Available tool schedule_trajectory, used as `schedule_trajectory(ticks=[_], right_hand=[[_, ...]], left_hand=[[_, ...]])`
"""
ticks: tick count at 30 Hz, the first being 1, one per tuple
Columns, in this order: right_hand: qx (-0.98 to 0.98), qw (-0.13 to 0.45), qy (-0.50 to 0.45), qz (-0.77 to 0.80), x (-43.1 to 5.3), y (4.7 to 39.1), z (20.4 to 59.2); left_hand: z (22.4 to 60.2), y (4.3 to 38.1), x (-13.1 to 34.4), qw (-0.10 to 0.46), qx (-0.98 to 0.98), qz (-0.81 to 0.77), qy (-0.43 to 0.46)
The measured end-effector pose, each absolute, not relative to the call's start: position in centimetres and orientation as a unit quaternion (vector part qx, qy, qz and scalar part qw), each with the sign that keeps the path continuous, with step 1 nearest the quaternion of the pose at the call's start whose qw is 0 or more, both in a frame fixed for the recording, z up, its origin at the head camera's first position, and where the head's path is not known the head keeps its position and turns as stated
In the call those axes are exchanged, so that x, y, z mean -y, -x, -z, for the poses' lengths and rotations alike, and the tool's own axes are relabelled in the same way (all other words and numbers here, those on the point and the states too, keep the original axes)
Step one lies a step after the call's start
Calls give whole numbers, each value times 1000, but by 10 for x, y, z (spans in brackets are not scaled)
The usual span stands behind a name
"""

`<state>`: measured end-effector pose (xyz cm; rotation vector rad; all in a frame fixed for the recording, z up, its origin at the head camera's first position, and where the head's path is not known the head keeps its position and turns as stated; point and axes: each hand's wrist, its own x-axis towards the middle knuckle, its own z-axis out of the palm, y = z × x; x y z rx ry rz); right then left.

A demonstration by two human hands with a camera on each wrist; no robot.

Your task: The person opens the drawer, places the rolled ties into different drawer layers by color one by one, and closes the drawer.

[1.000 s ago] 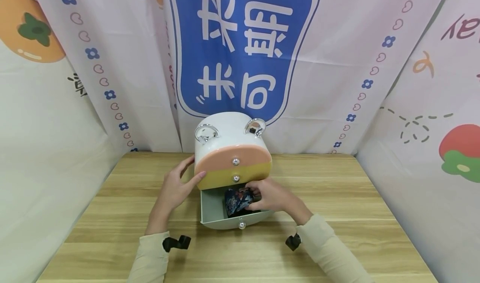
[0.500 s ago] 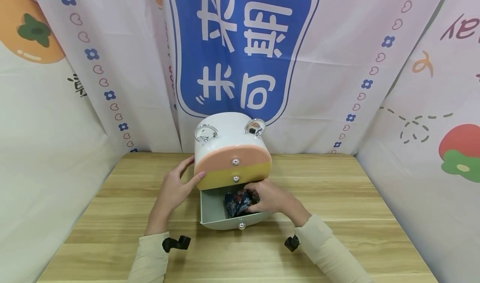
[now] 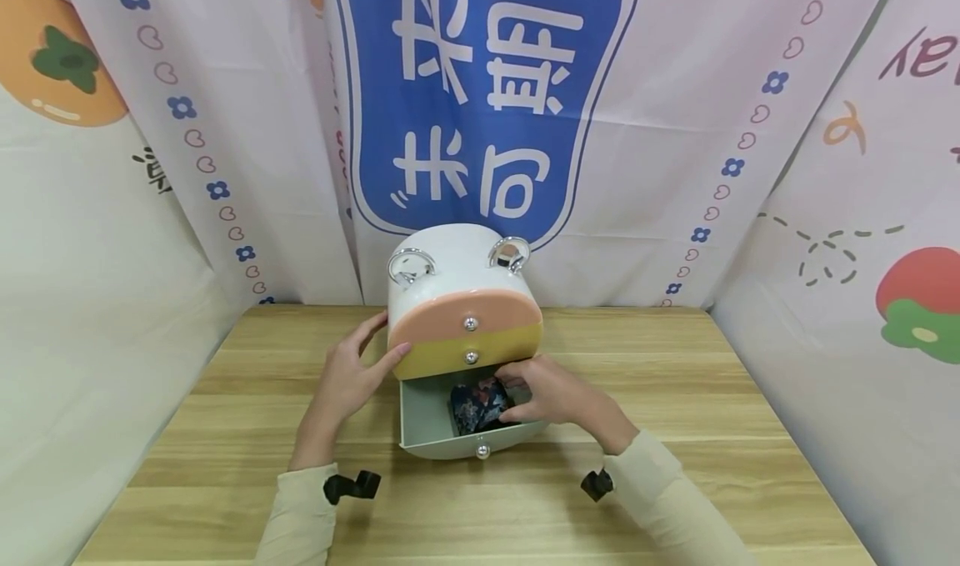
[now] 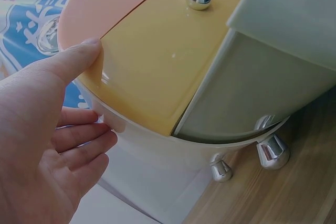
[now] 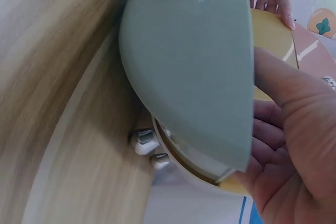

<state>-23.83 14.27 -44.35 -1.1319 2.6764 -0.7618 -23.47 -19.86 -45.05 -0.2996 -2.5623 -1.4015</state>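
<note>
A small rounded drawer cabinet stands on the table, white on top with an orange and a yellow drawer front. Its lowest, pale green drawer is pulled out. Inside it lies a dark blue floral fabric bundle, small and folded-looking. My right hand reaches over the drawer's right side, fingers and thumb spread apart at the bundle's right edge. In the right wrist view the drawer front hides its fingertips. My left hand braces the cabinet's left side, thumb on the yellow front and fingers along the white wall.
Two silver ring-shaped ears rise from the cabinet top. Round silver knobs sit on the drawer fronts, and small silver feet carry the cabinet. The wooden table is enclosed by printed cloth walls.
My right hand has shifted slightly right, off the top of the floral bundle, and more of the bundle shows. My left hand and the cabinet have stayed put.
</note>
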Motion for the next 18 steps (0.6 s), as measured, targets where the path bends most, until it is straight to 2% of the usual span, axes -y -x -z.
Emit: schedule_trajectory(ticks=[18], right_hand=[[-870,48,390,297,-157,196,406]], left_hand=[[450,233,199,103,865,481,103]])
